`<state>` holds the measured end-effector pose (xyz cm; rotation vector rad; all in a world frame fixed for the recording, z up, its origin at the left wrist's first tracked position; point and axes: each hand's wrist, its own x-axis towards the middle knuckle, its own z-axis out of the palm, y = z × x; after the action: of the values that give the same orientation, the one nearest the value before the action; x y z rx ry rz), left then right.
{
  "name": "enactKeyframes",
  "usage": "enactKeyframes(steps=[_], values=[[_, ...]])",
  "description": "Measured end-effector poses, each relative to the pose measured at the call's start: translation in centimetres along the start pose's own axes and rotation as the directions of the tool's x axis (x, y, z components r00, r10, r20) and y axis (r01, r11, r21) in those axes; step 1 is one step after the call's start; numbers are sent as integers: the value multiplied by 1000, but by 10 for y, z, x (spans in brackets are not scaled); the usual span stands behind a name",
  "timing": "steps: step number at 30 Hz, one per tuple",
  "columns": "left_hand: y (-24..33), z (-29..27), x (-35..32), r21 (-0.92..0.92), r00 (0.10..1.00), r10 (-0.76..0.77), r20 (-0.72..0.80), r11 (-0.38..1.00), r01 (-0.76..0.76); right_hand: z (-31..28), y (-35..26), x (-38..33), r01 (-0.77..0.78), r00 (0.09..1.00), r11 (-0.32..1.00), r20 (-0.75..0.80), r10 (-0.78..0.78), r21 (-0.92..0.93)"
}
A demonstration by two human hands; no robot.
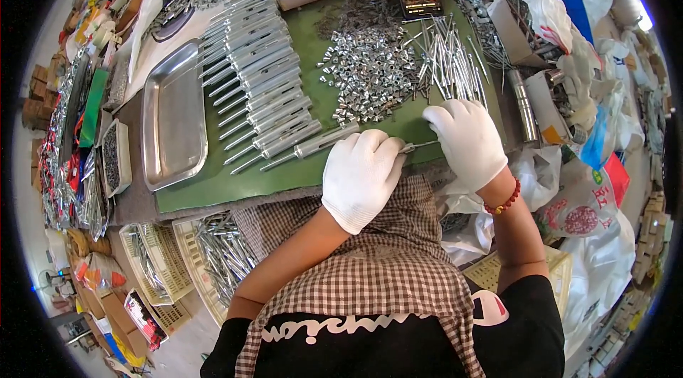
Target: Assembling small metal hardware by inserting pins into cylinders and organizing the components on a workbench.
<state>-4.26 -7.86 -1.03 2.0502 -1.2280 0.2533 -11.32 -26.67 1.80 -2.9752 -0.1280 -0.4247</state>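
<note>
Two white-gloved hands meet at the near edge of the green bench mat (213,189). The left hand (361,175) is curled, its fingers pinching one end of a thin metal pin (421,144); the right hand (467,142) pinches the other end. At 12 o'clock of the hands lies a pile of small metal nuts (370,68), at 10 o'clock a row of metal rods (260,72), and farther toward 9 o'clock a steel tray (173,118).

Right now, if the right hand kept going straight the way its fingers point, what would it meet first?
The right hand points up-left across the green mat; it would probably first meet the pile of small metal sleeves, though depth is uncertain.
</note>
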Motion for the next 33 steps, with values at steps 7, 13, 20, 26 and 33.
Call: enactKeyframes(steps=[7,13,20,26,33], values=[[0,1,-1,11,1000,7,-19,1000,-7,-13,0,8,169,976,975,159,-146,-142],[1,-2,0,-5,1000,-11,5,1000,12,-13,6,13,187,975,971,145,-166,-151],[-2,1,-1,8,1000,24,3,1000,-24,-11,-1,2,6,993,985,-121,15,171],[0,0,-1,4,1000,-10,-23,1000,10,2,-16,-5,-20,983,939,-166,82,344],[0,-1,-1,1,1000,-24,17,1000,24,4,-23,-3,17,970,968,-240,44,249]])
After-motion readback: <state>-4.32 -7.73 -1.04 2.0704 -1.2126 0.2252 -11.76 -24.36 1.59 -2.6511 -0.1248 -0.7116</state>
